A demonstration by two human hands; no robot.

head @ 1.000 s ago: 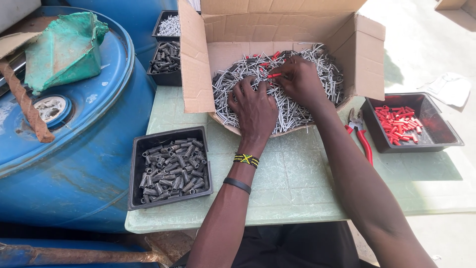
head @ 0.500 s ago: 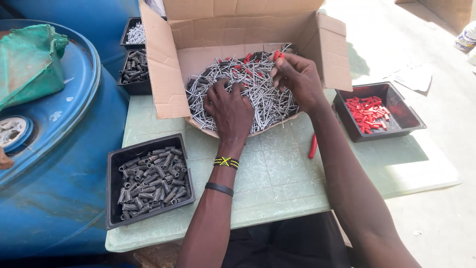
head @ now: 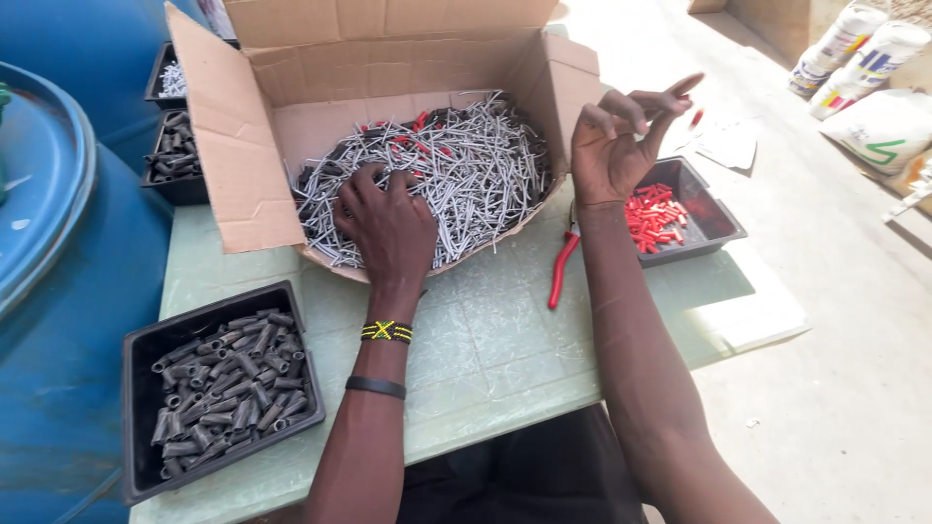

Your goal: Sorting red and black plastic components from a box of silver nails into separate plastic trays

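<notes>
An open cardboard box (head: 233,184) on the pale green table (head: 485,340) holds a heap of thin grey metal pins (head: 476,175) mixed with a few red pieces. My left hand (head: 388,223) lies palm down on the heap, fingers spread and dug among the pins. My right hand (head: 616,146) is raised beside the box's right flap, fingers apart and empty. A small red piece (head: 696,118) shows just right of its fingertips, apart from them. Below that hand a black tray (head: 718,209) holds red pieces (head: 652,215).
Red-handled pliers (head: 561,267) lie on the table between the box and the red tray. A black tray (head: 136,408) of dark grey sleeves sits front left. Two more black trays (head: 175,146) stand back left beside a blue drum (head: 49,243). Sacks (head: 854,58) lie far right.
My right hand has lifted out of the box and swung right, above the red tray, with its fingers opened. My left hand stays on the pins. The view has shifted right.
</notes>
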